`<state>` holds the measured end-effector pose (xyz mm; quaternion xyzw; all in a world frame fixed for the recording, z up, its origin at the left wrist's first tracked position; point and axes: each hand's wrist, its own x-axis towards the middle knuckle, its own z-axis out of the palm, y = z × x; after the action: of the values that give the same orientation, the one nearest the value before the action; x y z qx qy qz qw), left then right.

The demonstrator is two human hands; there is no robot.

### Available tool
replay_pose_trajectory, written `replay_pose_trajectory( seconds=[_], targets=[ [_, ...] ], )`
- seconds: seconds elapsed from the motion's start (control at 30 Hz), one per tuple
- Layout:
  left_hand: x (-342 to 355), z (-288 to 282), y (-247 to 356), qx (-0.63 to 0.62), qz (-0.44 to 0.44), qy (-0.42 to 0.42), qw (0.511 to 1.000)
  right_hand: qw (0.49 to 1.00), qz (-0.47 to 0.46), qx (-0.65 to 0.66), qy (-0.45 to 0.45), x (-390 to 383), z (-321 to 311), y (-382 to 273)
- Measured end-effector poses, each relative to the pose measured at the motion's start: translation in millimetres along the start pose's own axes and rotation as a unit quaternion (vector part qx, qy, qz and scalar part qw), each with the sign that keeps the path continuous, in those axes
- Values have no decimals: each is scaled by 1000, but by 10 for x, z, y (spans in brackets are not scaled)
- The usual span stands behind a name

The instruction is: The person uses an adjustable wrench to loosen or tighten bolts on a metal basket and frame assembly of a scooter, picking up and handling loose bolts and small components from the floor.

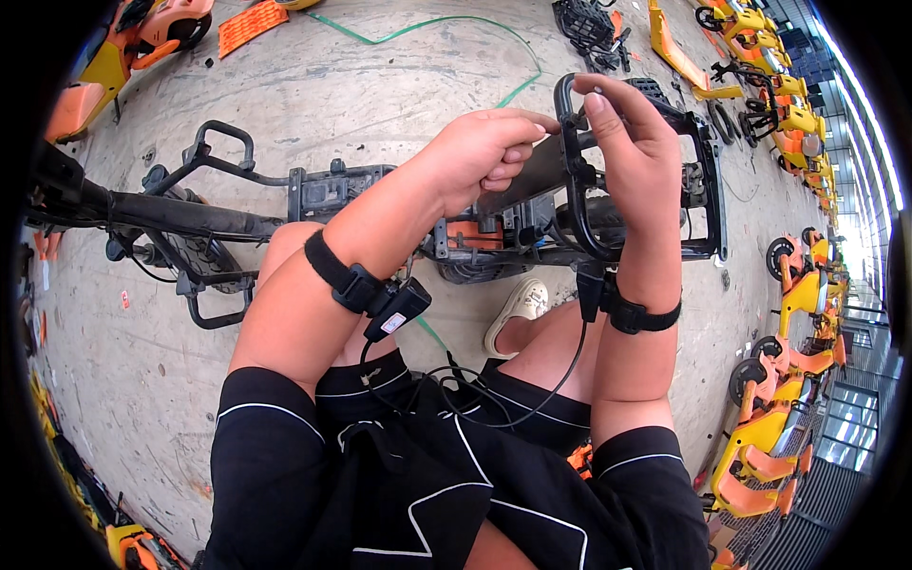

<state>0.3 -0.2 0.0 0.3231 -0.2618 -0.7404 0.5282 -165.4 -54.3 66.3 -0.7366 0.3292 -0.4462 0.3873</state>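
In front of me lies a stripped black scooter frame (pixel 242 217). At its right part a black tubular loop (pixel 575 195) stands up. My right hand (pixel 638 152) is bent around the upper end of this loop, its fingertips over the tube and its thumb on the near side. From the left, my left hand (pixel 489 152) reaches to the same tube. Its index finger stretches to the loop's upper left side, the thumb lies close to it, and the other fingers are curled. Whatever may be between those fingertips is too small to tell.
A wheel (pixel 204 237) sits at the frame's left end. An orange part (pixel 473 235) shows inside the frame. Yellow and orange scooters (pixel 779 408) line the right side. A green strap (pixel 437 21) lies on the concrete floor. Black cables (pixel 560 380) hang between my wrist bands.
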Motion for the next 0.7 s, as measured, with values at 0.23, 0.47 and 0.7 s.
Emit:
replay_pose_trajectory(
  seconds=[0.23,0.47,0.7],
  targets=[
    [-13,7,13,10,2,1,1000,995,30,-90,7,21,-103,68],
    [4,-5,0,5,0,-1,1000,999,41,-5,18,16,-26,-54],
    [-4,10,8,12,0,7,1000,998,26,-40,29,15,-61,39]
  ],
)
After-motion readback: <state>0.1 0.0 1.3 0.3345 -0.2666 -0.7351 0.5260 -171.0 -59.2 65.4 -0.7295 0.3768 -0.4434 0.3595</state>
